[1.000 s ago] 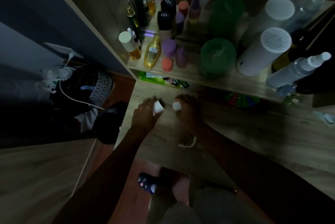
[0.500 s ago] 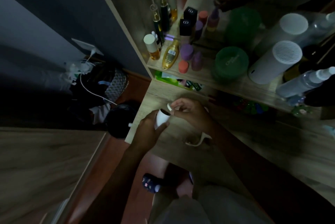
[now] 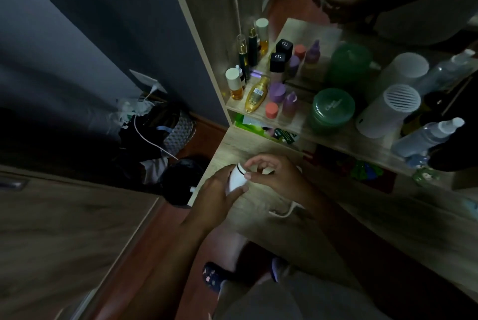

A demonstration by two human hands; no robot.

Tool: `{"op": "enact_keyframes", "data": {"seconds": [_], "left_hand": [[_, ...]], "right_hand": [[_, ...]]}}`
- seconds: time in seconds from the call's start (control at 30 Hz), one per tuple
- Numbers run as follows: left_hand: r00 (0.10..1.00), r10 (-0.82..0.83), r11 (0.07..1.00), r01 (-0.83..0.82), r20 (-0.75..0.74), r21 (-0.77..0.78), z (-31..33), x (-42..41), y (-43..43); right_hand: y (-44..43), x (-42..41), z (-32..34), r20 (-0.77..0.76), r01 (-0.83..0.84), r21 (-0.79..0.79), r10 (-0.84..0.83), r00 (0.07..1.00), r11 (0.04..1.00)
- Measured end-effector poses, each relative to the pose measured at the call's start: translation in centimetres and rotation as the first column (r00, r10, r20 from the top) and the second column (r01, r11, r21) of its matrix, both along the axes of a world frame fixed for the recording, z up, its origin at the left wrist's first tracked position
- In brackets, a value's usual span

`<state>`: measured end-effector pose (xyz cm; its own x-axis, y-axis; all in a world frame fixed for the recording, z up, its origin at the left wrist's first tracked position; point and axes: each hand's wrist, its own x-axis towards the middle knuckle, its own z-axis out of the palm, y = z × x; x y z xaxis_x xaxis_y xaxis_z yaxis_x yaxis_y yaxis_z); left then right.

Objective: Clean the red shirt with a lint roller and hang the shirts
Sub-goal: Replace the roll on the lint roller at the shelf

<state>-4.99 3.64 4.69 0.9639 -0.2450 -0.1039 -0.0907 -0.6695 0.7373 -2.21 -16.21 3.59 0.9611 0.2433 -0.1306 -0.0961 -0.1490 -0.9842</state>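
**Bench:** Entry, head view. What is the largest thing you have?

**Operator:** I log a wooden tabletop point(image 3: 232, 143) in very dim light. A shelf point(image 3: 297, 123) sits above its far edge. On the shelf stand a white cylinder with a slotted top point(image 3: 388, 110), a green jar point(image 3: 332, 110) just left of it, and a clear spray bottle point(image 3: 426, 136) to its right. A gold bottle point(image 3: 257, 94) lies tilted near the shelf's left end, among small capped bottles.

**Bench:** Hands?

**Operator:** Both are over the tabletop's near left corner, close together. The left hand point(image 3: 217, 190) wraps the lint roller point(image 3: 236, 178), a white rounded body with a black ring near its top. Its fingers are curled round the lower part. The right hand point(image 3: 279, 177) has its fingers curled over the top end, with the thumb tip pressed on the white body.

**Bench:** Anything smaller?

**Operator:** A white loop point(image 3: 283, 212) shows below the right wrist, against the tabletop. I cannot tell whether it joins the white body.
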Motion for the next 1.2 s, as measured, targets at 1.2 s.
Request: {"op": "enact_keyframes", "data": {"seconds": [1.2], "left_hand": [[0.647, 0.46, 0.687, -0.693, -0.608, -0.218, -3.3, 0.5, -5.2]], "right_hand": [[-6.8, -1.4, -11.5, -0.153, 0.053, -0.633, -0.191, 0.97, 0.772]]}}
